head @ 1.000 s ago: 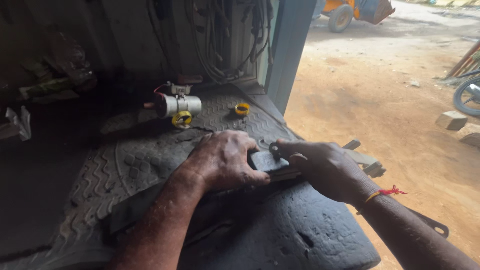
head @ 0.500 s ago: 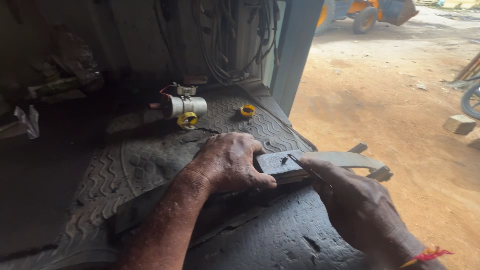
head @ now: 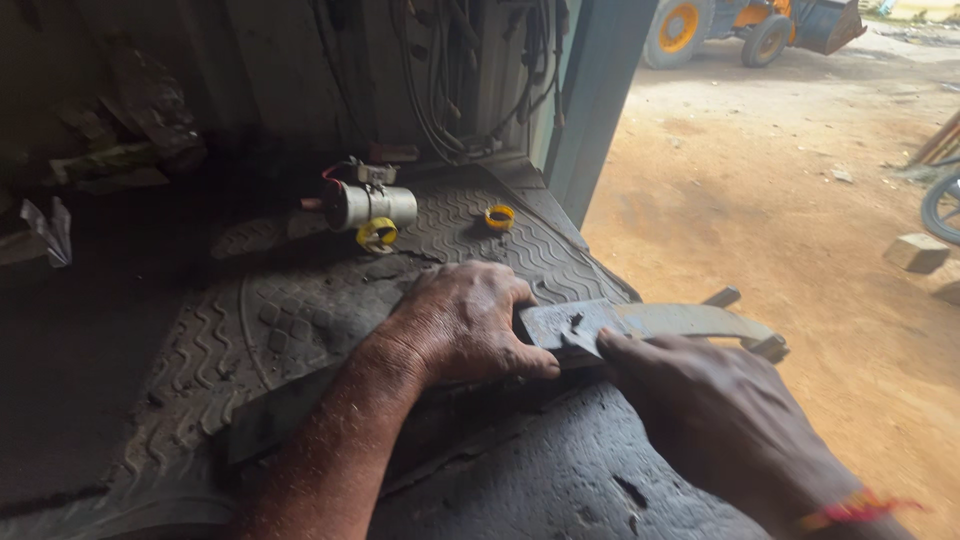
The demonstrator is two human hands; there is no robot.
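Strip (head: 560,328) — a dark, flat piece of rubber or metal, which I cannot tell — lies across the worn tyre tread (head: 300,330) that serves as the surface, running from lower left toward the doorway on the right. Far left, crumpled paper (head: 45,232) sits in shadow. Further in stands a small white cylinder (head: 372,204) with red wires, a yellow ring (head: 376,235) touching its front, and a second yellow ring (head: 499,216) a little to the right. The left hand (head: 465,325) presses palm-down on the strip, fingers curled over its near edge and thumb along it — a clamping grip on the strip. Just beside it, the right hand (head: 725,415) has its fingertips on the strip's right part; whether that grip closes around anything I cannot tell. A red thread (head: 850,508) circles the right wrist. Beyond the strip, a curved pale metal piece (head: 700,320) juts right over the sandy ground (head: 800,220). A yellow loader (head: 750,25) stands at top right.
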